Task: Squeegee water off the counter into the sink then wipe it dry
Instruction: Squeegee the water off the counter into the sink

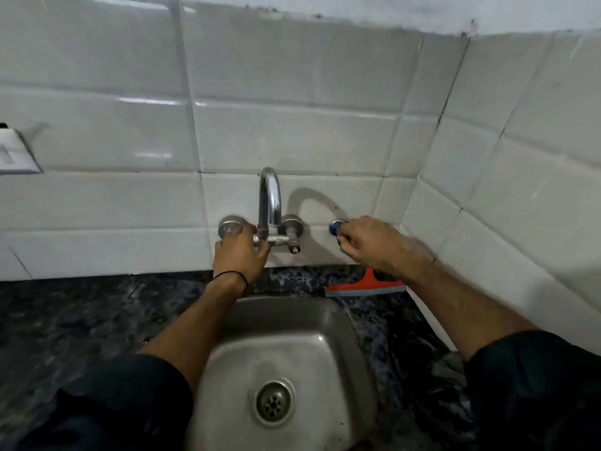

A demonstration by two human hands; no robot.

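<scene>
A steel sink [338,323] is set into a dark speckled stone counter [81,317]. Above it a chrome wall tap [270,200] curves out of the white tiles. My left hand [239,255] grips the tap's left valve handle [229,224]. My right hand [374,244] pinches a small blue-capped valve [336,226] on the wall to the tap's right. A red squeegee [364,286] lies on the counter behind the sink's right corner, partly hidden under my right forearm. No water runs from the spout.
White tiled walls meet in a corner at the right. A white switch plate [16,151] sits on the left wall. A dark crumpled cloth or bag [426,356] lies on the counter right of the sink. The drain [273,402] is open.
</scene>
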